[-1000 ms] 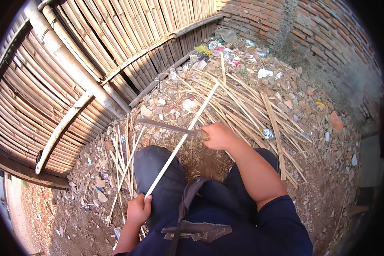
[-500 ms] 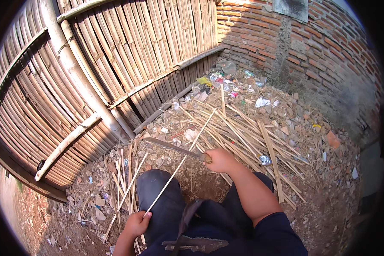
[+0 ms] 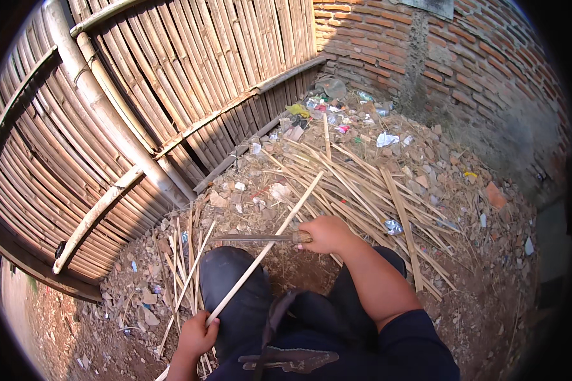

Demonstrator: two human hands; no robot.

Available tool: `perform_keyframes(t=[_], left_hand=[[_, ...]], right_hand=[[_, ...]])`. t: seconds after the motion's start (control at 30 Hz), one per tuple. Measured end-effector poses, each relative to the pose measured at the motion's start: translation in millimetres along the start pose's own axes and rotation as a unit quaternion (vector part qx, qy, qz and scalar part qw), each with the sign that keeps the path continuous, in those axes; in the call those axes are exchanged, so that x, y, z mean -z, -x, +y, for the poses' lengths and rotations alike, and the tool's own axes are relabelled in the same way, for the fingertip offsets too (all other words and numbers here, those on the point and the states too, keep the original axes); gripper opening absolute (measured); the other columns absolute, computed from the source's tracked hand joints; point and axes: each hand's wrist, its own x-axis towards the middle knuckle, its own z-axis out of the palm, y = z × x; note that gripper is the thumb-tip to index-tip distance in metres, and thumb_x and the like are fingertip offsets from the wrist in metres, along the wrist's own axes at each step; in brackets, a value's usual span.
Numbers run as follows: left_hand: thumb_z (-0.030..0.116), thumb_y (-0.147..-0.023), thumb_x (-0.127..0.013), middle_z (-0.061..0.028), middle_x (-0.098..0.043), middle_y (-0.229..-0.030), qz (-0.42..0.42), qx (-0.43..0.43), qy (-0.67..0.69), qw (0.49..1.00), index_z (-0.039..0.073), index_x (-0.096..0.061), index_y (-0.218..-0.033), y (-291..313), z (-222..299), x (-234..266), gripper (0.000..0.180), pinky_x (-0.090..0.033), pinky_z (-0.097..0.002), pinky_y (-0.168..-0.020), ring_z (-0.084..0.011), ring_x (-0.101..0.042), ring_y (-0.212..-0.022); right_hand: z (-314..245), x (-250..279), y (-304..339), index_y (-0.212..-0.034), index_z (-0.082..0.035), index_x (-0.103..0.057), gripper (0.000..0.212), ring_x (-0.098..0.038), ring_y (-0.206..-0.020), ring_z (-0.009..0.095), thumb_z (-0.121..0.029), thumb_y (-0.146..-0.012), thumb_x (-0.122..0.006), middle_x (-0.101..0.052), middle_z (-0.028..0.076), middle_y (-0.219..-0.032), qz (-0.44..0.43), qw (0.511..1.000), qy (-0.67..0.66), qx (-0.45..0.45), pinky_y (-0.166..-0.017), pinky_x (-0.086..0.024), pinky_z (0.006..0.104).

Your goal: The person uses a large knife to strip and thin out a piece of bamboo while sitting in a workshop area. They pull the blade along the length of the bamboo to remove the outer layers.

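Note:
A long pale bamboo strip [image 3: 241, 280] slants over my left knee, its far end up and to the right. Near its lower part my left hand [image 3: 197, 333] is closed round it, and the strip runs on past the hand toward the lower edge. My right hand [image 3: 326, 235] grips the wooden handle of a long-bladed knife [image 3: 251, 238] in front of my knees. The blade points left, roughly level, and crosses the strip around its middle; whether the edge bites into it I cannot tell.
Ahead lies a heap of loose bamboo strips [image 3: 362, 190] on rubble and litter. More strips [image 3: 183, 273] lie beside my left knee. A bamboo fence [image 3: 190, 76] stands at the left, and a brick wall [image 3: 470, 82] closes off the back right.
The knife blade has swung from a slant to nearly level and sits lower against the strip. The strip now shows a broader side. My left hand has shifted slightly left.

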Motion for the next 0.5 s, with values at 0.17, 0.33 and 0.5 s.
perform_keyframes(t=[0.17,0.33,0.5], left_hand=[[0.033,-0.092,-0.072,-0.018,-0.069,-0.074,0.044,-0.01,-0.044,0.998,0.004,-0.064,-0.099,7.0,10.1,9.6,0.031,-0.054,-0.0507,-0.066,-0.0408,-0.07,-0.071],[0.036,-0.094,-0.071,-0.0203,-0.069,-0.076,0.099,0.013,-0.174,0.98,0.004,-0.064,-0.095,22.1,-6.0,12.9,0.033,-0.054,-0.0522,-0.064,-0.0425,-0.069,-0.07],[0.036,-0.097,-0.067,-0.0256,-0.067,-0.075,0.045,0.044,-0.1,0.993,0.002,-0.062,-0.089,20.0,5.3,-1.1,0.035,-0.05,-0.0566,-0.065,-0.0478,-0.067,-0.074]], right_hand=[[0.6,7.4,6.1,-0.11,-0.015,-0.074,0.042,-0.072,-0.095,0.037,-0.045,-0.08,-0.078,-0.074,0.016,-0.094,-0.053,0.998,-0.006,-0.014,-0.081,-0.056,0.0513],[-9.4,10.2,5.3,-0.109,-0.011,-0.074,0.042,-0.072,-0.095,0.037,-0.041,-0.08,-0.078,-0.074,0.016,-0.094,-0.052,0.999,-0.009,-0.015,-0.083,-0.056,0.0503],[-7.9,5.9,3.6,-0.11,-0.011,-0.073,0.04,-0.072,-0.095,0.037,-0.036,-0.079,-0.077,-0.074,0.015,-0.094,-0.033,0.999,-0.023,-0.008,-0.084,-0.056,0.0501]])
